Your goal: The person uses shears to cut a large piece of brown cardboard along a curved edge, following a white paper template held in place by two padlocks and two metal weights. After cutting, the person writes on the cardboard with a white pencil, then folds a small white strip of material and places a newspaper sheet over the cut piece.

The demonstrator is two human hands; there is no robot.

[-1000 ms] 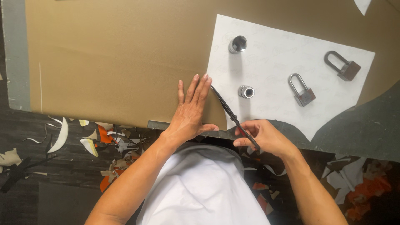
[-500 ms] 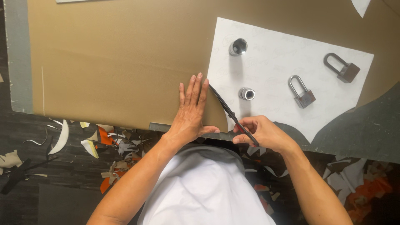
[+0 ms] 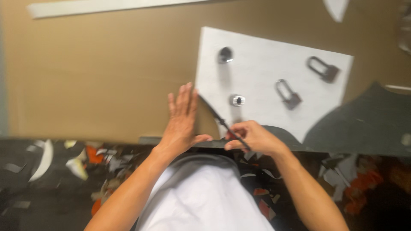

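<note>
My left hand lies flat, fingers spread, on a large brown cardboard sheet, beside the left edge of a white sheet. In my right hand I grip a thin dark blade tool; its tip points up-left along the white sheet's lower left edge, close to my left fingers. Two small metal cylinders and two padlocks rest on the white sheet. The view is motion-blurred.
A dark grey sheet lies right of the white one. A long white strip lies at the cardboard's far edge. White and orange paper scraps litter the dark floor below the table edge on both sides.
The view has shifted downward, so the table contents sit lower in frame and a white strip shows at the top. Both hands keep their places on the cardboard and the blade.
</note>
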